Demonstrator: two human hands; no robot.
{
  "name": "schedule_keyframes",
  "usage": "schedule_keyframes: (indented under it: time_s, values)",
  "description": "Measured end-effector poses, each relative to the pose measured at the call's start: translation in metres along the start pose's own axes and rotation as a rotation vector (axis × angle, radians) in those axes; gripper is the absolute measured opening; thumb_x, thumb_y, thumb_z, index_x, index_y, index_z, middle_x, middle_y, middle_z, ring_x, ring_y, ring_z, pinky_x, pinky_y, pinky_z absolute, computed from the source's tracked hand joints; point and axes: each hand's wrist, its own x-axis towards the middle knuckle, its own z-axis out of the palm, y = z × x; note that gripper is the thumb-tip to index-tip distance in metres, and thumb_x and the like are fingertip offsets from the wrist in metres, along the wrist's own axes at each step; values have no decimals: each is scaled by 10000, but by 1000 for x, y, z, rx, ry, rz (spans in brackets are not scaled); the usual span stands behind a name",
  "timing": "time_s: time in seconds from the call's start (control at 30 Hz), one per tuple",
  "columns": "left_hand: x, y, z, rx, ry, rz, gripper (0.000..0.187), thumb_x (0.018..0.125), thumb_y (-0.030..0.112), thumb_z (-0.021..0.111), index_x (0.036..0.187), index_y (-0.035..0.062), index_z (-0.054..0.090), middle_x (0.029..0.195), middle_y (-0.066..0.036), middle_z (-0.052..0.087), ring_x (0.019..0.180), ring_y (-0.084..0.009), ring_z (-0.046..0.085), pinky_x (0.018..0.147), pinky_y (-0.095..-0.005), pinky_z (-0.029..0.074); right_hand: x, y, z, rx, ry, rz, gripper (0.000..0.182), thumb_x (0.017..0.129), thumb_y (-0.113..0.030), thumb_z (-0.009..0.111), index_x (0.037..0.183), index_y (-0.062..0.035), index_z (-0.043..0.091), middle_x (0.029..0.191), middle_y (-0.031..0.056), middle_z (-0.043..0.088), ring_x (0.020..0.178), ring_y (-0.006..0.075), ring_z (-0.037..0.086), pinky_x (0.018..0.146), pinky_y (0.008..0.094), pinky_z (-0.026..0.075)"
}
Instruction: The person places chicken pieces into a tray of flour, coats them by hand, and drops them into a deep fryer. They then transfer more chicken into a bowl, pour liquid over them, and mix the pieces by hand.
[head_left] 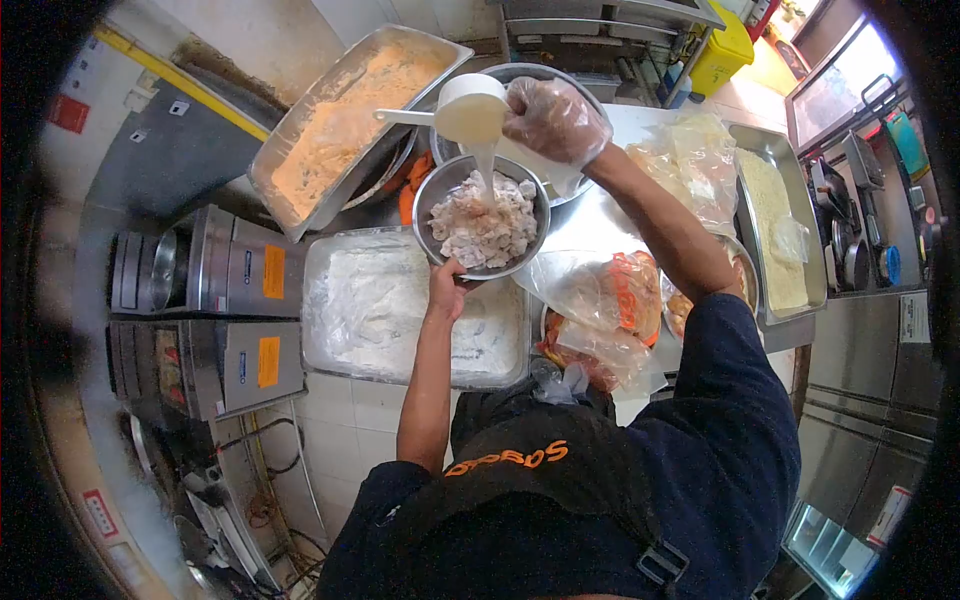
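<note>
My right hand [560,120], in a clear plastic glove, grips the side of a white measuring cup [470,112] whose straight handle points left. The cup is tilted, and a stream of milky liquid [486,165] runs from it into a metal bowl [543,222]. Pale, lumpy, flour-coated pieces [480,232] fill much of that bowl. From below, my left hand [450,288] holds the bowl by its near rim, with the fingers partly hidden under it. The bowl is above the far right corner of a tray of white flour [415,300].
Behind the cup stands a larger metal bowl [530,72]. A tilted steel tray of orange crumbs [355,120] is at the back left. Plastic bags [610,300] lie to the right, beyond them a tray of pale yellow crumbs [770,230]. Steel appliances [245,270] line the left.
</note>
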Motion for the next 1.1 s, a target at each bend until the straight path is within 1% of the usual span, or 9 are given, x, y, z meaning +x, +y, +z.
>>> schedule_keyframes:
  time_s: [0.13,0.17,0.27,0.33,0.47,0.57,0.6,0.83,1.1]
  values:
    - [6,-5,-10,-7,-8,-49,453,639,12,413,1091,-3,383,992,-139,506,867,-268,557,691,-425,515,-28,19,35,-133,147,-201,240,696,-262,619,799,-77,504,596,107,557,537,258,576,445,351,463]
    - [5,-4,-8,-4,7,-37,454,640,12,413,1092,-1,380,989,-136,506,859,-263,558,691,-420,514,-36,25,52,-243,226,-178,131,651,-138,615,709,-99,504,588,74,533,495,234,547,420,340,441]
    - [3,-5,-6,1,27,-21,452,641,12,411,1093,4,381,988,-131,506,846,-252,561,683,-406,515,-54,42,73,-185,198,-157,132,647,-128,610,703,-81,500,589,85,536,494,237,538,424,347,435]
    - [3,-2,-5,8,25,-7,450,642,13,409,1091,7,385,990,-130,507,841,-245,562,675,-398,516,-47,58,80,-163,148,-53,242,678,-250,616,787,-62,509,578,132,531,549,269,572,446,365,443]
    - [3,0,-4,28,21,-32,443,649,23,413,1091,14,396,954,-117,519,808,-232,568,656,-389,518,-19,97,74,12,129,195,218,684,-245,594,707,-37,532,566,166,520,562,302,563,501,378,440]
    - [4,-5,-12,38,32,-52,451,655,34,415,1105,9,406,992,-120,517,851,-249,556,695,-417,503,-4,126,76,-241,-42,442,269,704,-293,546,729,-31,601,728,189,592,719,312,583,631,392,455]
    - [6,-7,-13,47,36,-53,465,657,41,414,1120,3,414,1041,-126,510,904,-267,543,736,-446,487,-1,132,72,-317,-153,421,285,702,-290,539,782,-29,621,774,198,597,759,306,585,661,372,465]
    - [3,0,-8,69,31,-56,543,638,26,397,1179,25,352,1070,-136,494,924,-278,540,723,-450,497,-33,196,119,-373,-62,334,137,675,-114,553,703,7,608,762,216,590,787,323,586,714,374,467]
    - [0,-4,-28,20,21,30,553,623,66,432,1170,0,377,1095,-128,493,966,-281,519,791,-450,470,-35,160,72,-294,-179,372,402,749,-377,529,715,16,605,772,242,572,715,370,563,660,431,444]
